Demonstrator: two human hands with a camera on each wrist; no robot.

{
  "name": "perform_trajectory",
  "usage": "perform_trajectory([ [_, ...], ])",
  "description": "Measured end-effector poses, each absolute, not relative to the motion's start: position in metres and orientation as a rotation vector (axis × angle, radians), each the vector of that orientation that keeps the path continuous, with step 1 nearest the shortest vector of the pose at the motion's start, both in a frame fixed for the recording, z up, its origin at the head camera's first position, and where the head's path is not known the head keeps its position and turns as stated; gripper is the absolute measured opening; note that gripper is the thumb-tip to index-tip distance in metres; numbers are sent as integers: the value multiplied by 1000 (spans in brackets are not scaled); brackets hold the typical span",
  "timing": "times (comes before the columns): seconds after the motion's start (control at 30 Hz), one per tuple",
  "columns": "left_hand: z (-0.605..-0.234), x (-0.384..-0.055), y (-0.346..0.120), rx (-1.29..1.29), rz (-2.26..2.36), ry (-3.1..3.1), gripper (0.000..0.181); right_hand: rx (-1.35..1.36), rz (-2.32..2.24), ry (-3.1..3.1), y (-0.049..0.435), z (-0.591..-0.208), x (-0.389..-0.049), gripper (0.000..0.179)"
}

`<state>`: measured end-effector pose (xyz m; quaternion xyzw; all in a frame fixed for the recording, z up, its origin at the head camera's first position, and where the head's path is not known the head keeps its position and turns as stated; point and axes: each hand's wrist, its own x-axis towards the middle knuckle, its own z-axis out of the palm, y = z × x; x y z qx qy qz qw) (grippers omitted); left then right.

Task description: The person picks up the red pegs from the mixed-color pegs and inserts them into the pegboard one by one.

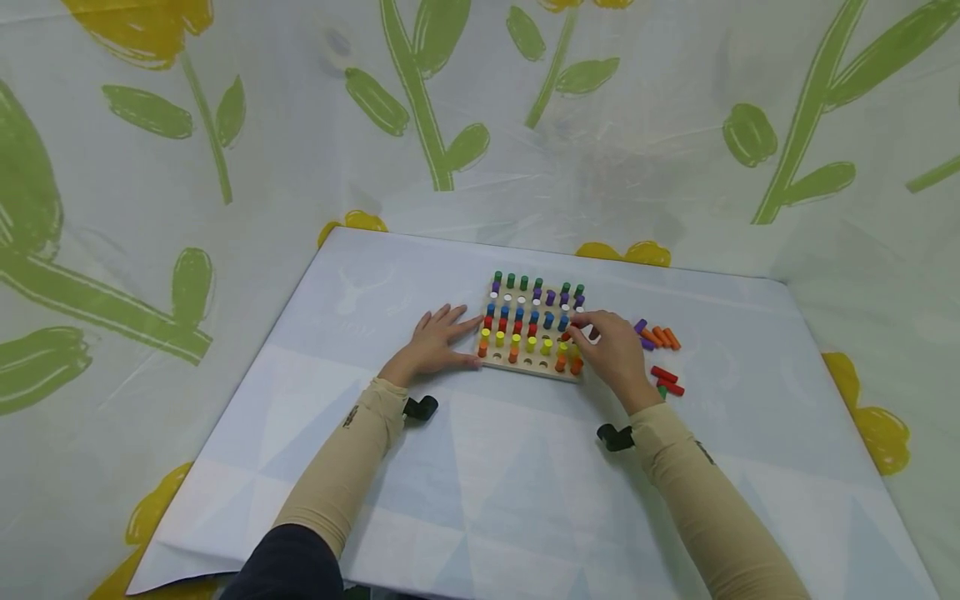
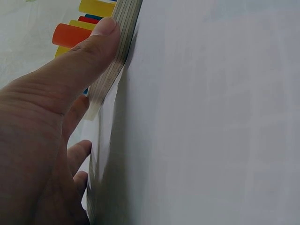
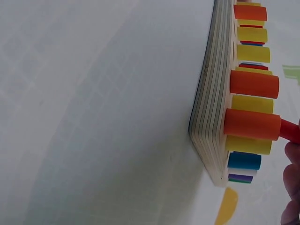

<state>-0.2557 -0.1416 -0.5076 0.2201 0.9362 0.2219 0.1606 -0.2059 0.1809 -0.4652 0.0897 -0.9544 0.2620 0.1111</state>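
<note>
A wooden pegboard [image 1: 534, 372] with rows of coloured pegs, green, purple, white, blue, red, yellow and orange, lies on the table. My left hand [image 1: 431, 343] has its fingers spread at the board's left side, and in the left wrist view its thumb [image 2: 89, 49] presses the layered edge. Over the right end of the board, my right hand [image 1: 615, 350] pinches a red peg [image 3: 290, 131]. That peg shows just beyond an orange peg [image 3: 253, 124] in the right wrist view; most of the right hand is cut off there.
Right of the board lie loose orange pegs [image 1: 663, 337], purple pegs [image 1: 641, 326] and red pegs [image 1: 664, 374]. A green peg [image 1: 662, 391] is partly hidden by the right wrist. The pale-patterned table [image 1: 487, 467] stands before a flower-printed backdrop [image 1: 637, 167].
</note>
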Motion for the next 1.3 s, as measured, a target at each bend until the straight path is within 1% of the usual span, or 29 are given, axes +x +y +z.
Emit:
perform_trajectory([
  [1.3, -505, -255, -140, 625, 625, 2677, 91, 340, 779, -2865, 159, -475, -219, 23],
])
